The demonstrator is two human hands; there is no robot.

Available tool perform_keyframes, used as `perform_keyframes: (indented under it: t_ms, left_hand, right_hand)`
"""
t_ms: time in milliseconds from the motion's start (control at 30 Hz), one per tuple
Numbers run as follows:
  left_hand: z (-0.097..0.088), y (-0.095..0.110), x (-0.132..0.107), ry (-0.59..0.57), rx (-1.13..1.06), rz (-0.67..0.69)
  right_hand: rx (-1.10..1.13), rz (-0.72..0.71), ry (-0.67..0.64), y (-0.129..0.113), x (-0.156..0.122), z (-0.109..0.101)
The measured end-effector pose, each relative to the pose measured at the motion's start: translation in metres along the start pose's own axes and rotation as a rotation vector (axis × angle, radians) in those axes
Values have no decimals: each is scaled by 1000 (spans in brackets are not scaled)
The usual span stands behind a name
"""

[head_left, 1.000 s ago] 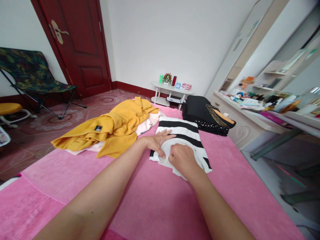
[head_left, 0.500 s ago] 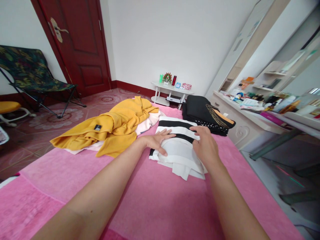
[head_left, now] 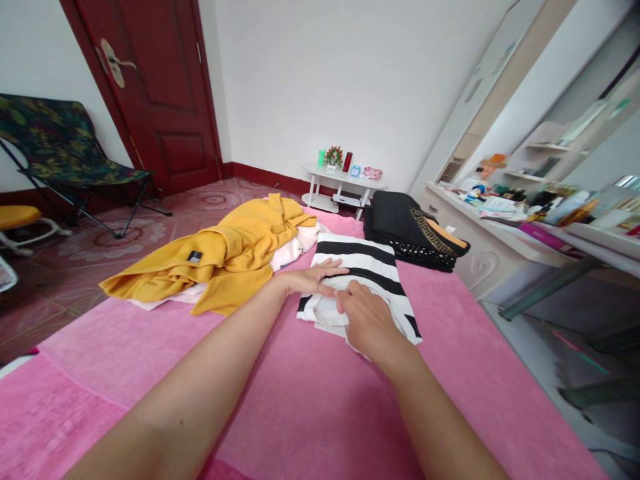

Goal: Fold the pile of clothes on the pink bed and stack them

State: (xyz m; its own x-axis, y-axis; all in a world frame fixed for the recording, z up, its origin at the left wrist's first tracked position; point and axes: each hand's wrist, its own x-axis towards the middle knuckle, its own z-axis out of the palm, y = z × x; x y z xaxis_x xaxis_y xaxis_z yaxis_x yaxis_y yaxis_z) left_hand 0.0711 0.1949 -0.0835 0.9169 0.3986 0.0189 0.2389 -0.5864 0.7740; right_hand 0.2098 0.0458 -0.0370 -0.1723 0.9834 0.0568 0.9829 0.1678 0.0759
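A black-and-white striped shirt (head_left: 357, 250) lies folded on the pink bed cover (head_left: 300, 400), its round neckline and white inner side facing me. My left hand (head_left: 313, 279) rests on the shirt's left side with fingers spread, pressing it flat. Over the neckline is my right hand (head_left: 367, 317), its fingers curled together on the white fabric. Part of the neckline is hidden under that hand, and the right fingertips come close to the left thumb.
A rumpled yellow garment (head_left: 240, 247) lies to the left over a pale pink one (head_left: 295, 247). Folded dark clothes (head_left: 400, 220) are stacked at the far right. Beyond the bed stands a small white table (head_left: 340, 175); a cluttered dresser (head_left: 500, 223) is on the right.
My right hand has moved left and toward me, from the shirt's right edge onto the neckline. The right edge now lies spread out with its stripes showing. My left hand has stayed nearly still.
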Motion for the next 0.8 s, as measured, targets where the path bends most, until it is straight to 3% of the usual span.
perform_keyframes:
  t_ms: [167, 333, 433, 533, 633, 700, 800]
  left_hand:
    - [-2, 7, -6, 0, -123, -17]
    - [-10, 10, -16, -19, -245, 40]
    - [-14, 14, -17, -54, -204, 77]
    - [-12, 20, -11, -80, -1, 34]
    - [-5, 23, -2, -37, 150, -13]
    - [-1, 21, 2, -15, 168, -30]
    - [1, 15, 3, -17, 130, -20]
  right_hand:
    - [124, 160, 89, 20, 11, 1]
    - [568, 322, 344, 56, 24, 30]
    - [735, 406, 400, 67, 26, 43]
    - [703, 429, 409, 67, 25, 40]
    - [480, 395, 503, 57, 22, 23]
    - [444, 307, 453, 48, 18, 8]
    - [477, 118, 124, 29, 11, -9]
